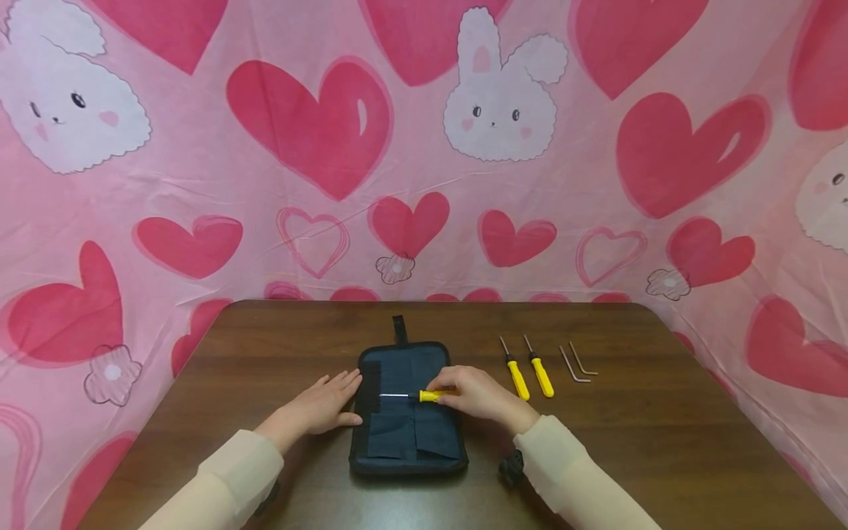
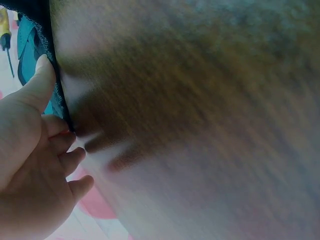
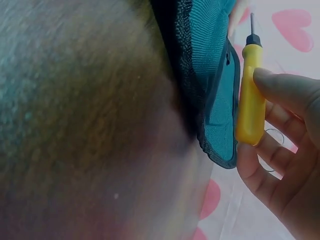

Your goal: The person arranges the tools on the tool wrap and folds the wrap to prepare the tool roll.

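Note:
An open dark tool pouch with pockets lies on the table in the head view, its strap pointing away from me. My right hand holds a yellow-handled screwdriver crosswise over the pouch, its shaft pointing left. In the right wrist view, thumb and fingers pinch the screwdriver's handle. My left hand rests at the pouch's left edge with its fingers extended. The left wrist view shows the thumb over the edge of the pouch.
To the right lie two yellow-handled screwdrivers side by side, and beyond them two L-shaped hex keys. Everything sits on a brown wooden table. Behind it hangs a pink cloth printed with hearts and rabbits.

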Motion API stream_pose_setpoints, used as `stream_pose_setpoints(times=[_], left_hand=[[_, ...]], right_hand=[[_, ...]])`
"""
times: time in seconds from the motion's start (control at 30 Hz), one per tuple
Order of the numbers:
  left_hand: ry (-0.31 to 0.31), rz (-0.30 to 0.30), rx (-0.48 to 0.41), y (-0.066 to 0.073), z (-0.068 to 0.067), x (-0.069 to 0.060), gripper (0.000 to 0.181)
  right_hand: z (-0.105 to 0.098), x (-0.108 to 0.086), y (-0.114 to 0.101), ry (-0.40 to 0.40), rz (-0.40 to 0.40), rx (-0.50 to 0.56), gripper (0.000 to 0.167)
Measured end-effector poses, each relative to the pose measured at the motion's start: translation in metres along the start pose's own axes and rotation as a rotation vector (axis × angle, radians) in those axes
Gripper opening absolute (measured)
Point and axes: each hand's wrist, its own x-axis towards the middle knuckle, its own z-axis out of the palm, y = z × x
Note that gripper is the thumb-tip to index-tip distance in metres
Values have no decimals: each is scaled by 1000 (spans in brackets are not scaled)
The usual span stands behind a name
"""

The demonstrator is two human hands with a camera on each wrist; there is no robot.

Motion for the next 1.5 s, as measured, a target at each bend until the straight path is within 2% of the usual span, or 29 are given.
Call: stream_pose_setpoints(times=[0.43, 1.03, 1.5], left_hand=[[1, -7, -6, -1, 1, 1, 74], [2, 1, -16, -2, 1, 1, 74], [4, -4, 9, -1, 1, 2, 75]], right_hand=[[2, 0, 1, -66, -4, 7, 21], [4, 3, 0, -79, -33, -39, 20], [8, 8, -1, -72, -76, -30, 20]])
